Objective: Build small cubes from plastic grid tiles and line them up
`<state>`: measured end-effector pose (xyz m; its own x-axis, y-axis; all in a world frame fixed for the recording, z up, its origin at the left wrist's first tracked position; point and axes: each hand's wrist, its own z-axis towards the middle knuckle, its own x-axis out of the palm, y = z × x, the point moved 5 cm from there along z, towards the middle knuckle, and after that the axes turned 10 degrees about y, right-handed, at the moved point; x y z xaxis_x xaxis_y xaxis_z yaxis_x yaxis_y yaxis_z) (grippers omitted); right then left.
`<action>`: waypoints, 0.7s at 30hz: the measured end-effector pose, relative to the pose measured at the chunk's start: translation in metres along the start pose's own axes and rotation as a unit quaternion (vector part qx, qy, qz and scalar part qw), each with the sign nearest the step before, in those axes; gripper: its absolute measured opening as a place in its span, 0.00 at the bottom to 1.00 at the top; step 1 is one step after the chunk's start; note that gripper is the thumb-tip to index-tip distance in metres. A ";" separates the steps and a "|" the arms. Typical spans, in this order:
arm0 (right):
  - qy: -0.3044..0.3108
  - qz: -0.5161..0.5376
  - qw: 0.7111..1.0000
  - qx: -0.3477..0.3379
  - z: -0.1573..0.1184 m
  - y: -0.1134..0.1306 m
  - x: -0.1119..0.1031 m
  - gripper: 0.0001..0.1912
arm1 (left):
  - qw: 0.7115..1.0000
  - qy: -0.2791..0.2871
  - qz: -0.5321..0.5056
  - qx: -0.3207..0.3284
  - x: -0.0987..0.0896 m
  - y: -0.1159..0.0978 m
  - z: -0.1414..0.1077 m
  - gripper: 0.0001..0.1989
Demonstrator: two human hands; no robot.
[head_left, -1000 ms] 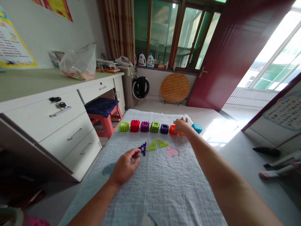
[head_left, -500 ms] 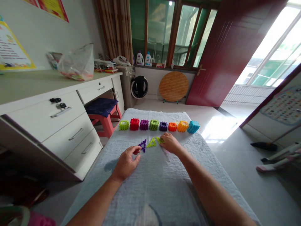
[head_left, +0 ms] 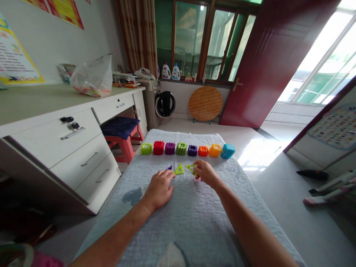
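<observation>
My left hand [head_left: 159, 190] lies palm down with its fingers stretched forward, over a purple triangular toy piece [head_left: 169, 168] whose tip alone shows. To its right a yellow-green triangular piece [head_left: 178, 169] rests flat on the cloth. My right hand [head_left: 205, 172] pinches another yellow-green toothed piece [head_left: 190, 167], partly covered by the fingers. Beyond the hands stands a row of block cubes: lime [head_left: 146, 148], red [head_left: 158, 147], magenta-purple [head_left: 170, 148], green [head_left: 181, 148], dark purple [head_left: 192, 150], orange [head_left: 203, 151], yellow-orange [head_left: 215, 150] and blue [head_left: 227, 151].
A pale blue cloth [head_left: 178, 222] covers the surface under the hands. At the left are a white drawer desk [head_left: 78, 144] with a plastic bag [head_left: 93, 78] on top and a pink stool [head_left: 128, 148]. A washing machine [head_left: 151, 100] and round wooden tabletop [head_left: 205, 104] stand behind.
My left hand has slid right and flattened, covering most of the purple triangle. My right hand has drawn slightly back and right, its fingers now pinched at the yellow-green piece.
</observation>
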<state>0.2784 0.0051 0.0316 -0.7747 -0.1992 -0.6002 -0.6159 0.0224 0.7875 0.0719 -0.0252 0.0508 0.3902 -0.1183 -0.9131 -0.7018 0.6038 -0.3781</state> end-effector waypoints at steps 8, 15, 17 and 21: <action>-0.081 0.050 0.994 -0.061 -0.001 -0.018 0.007 0.16 | 0.989 0.059 0.115 -0.078 0.012 0.002 0.050 0.15; -0.096 0.046 0.991 -0.081 -0.006 -0.017 0.006 0.18 | 0.982 0.051 0.173 -0.060 0.012 0.000 0.060 0.09; -0.106 0.045 0.990 -0.082 -0.006 -0.017 0.006 0.17 | 0.984 0.034 0.169 -0.047 0.007 -0.005 0.059 0.11; -0.130 0.060 0.986 -0.088 -0.005 -0.018 0.004 0.18 | 0.999 0.012 0.033 -0.034 0.001 -0.012 0.051 0.10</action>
<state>0.2874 -0.0014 0.0155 -0.8646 0.0522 -0.4997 -0.5016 -0.1443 0.8530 0.1108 0.0074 0.0621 0.3278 -0.1002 -0.9394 -0.7650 0.5554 -0.3261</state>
